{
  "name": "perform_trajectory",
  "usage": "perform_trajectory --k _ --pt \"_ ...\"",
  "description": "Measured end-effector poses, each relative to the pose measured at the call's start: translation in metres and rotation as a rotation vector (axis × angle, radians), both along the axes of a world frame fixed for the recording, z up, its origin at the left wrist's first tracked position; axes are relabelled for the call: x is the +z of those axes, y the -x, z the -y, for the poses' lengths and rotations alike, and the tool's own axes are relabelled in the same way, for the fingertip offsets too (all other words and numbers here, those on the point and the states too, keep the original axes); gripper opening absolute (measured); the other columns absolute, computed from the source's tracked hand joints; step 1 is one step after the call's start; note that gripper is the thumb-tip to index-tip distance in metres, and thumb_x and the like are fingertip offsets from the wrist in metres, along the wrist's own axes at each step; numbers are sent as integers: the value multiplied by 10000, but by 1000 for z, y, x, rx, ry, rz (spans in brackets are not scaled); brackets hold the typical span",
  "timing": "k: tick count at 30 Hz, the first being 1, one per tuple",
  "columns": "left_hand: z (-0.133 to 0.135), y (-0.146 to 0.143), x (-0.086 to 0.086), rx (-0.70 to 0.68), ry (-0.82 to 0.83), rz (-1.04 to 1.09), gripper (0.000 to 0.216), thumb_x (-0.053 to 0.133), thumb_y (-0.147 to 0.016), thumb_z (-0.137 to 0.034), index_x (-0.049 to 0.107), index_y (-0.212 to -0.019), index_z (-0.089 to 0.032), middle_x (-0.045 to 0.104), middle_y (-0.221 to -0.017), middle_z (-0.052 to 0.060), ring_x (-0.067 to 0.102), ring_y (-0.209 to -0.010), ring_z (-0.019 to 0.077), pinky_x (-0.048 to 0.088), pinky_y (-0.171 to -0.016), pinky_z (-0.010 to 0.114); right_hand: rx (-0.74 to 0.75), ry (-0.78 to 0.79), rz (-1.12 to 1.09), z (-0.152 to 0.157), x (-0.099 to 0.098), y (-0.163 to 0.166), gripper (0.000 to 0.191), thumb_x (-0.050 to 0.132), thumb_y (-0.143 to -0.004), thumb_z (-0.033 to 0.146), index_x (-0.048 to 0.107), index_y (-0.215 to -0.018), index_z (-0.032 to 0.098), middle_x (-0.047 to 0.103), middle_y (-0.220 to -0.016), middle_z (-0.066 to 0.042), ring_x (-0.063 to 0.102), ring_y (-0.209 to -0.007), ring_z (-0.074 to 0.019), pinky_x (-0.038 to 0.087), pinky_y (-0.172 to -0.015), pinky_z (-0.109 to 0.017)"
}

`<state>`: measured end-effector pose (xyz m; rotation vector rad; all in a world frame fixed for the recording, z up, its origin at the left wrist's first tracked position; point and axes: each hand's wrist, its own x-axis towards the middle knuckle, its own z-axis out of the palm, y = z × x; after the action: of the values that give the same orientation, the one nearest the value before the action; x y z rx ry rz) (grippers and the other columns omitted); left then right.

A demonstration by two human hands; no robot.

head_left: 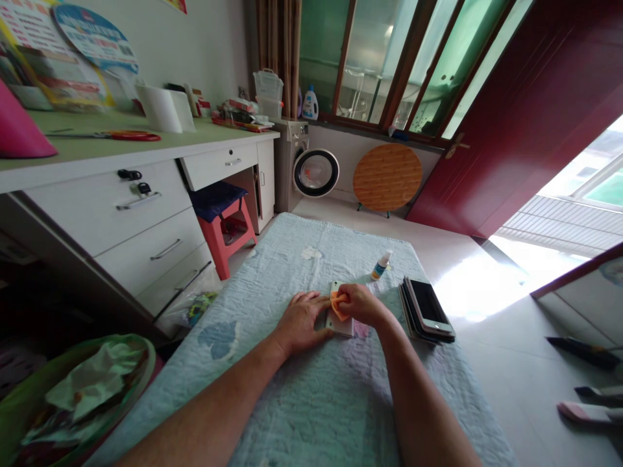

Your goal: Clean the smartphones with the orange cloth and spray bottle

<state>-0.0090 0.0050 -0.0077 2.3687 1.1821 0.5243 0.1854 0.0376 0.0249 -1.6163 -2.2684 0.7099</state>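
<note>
A white smartphone (pixel 341 324) lies face down or up, I cannot tell which, on the quilted blue cover (pixel 302 415). My left hand (pixel 302 321) rests flat at its left side, fingers spread, with the forefinger and thumb touching the phone's edge. Bunched in my closed right hand (pixel 359 303) is an orange cloth (pixel 339 306), pressed on the phone's surface and hiding part of it. Beyond my right hand stands a small spray bottle (pixel 381 266) with a white top. A stack of phones (pixel 428 310) sits to the right, the top one dark-screened.
At the left is a desk (pixel 214 139) with drawers, scissors (pixel 131 135) and a paper roll (pixel 163 109). A red stool (pixel 228 237) stands beneath it. A lined bin (pixel 97 389) holds crumpled paper. Further back are an open-doored washing machine (pixel 291 136) and a round wooden tabletop (pixel 388 176).
</note>
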Motion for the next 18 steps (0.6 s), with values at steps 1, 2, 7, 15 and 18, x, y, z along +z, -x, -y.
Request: perform_trajectory --k 1,2,7,15,18 --pt "0 0 0 2 -1 3 681 678 -765 -529 464 -1381 -331 512 -1423 13 403 -1328 325 242 -1123 489 23 18 -4 0 1 -1 82 568 -675 165 643 -706 155 548 -589 36 445 -558 -84 277 -519 -196" --pt "0 0 0 6 -1 6 673 669 -771 -541 470 -1376 -324 521 -1414 19 407 -1324 324 248 -1120 486 45 41 -8 1 1 -1 91 569 -674 163 652 -712 153 550 -590 37 450 -557 -82 282 -518 -194" --pt "1 -1 0 18 -8 10 628 606 -806 -599 513 -1343 -286 552 -1382 43 421 -1315 324 256 -1117 486 123 193 -57 2 7 -6 166 579 -684 158 706 -792 151 615 -649 26 496 -584 -83 320 -532 -184" --pt "0 0 0 10 12 -32 669 643 -778 -564 514 -1353 -248 516 -1420 68 387 -1349 336 235 -1133 504 45 198 -14 -2 2 -29 112 595 -689 193 676 -751 147 594 -635 27 488 -580 -90 311 -525 -191" --pt "0 0 1 16 15 -37 660 657 -772 -533 522 -1347 -239 519 -1418 69 388 -1349 339 234 -1134 516 -66 45 -41 -7 -6 -31 105 577 -719 205 662 -749 151 606 -659 10 507 -614 -106 321 -555 -204"
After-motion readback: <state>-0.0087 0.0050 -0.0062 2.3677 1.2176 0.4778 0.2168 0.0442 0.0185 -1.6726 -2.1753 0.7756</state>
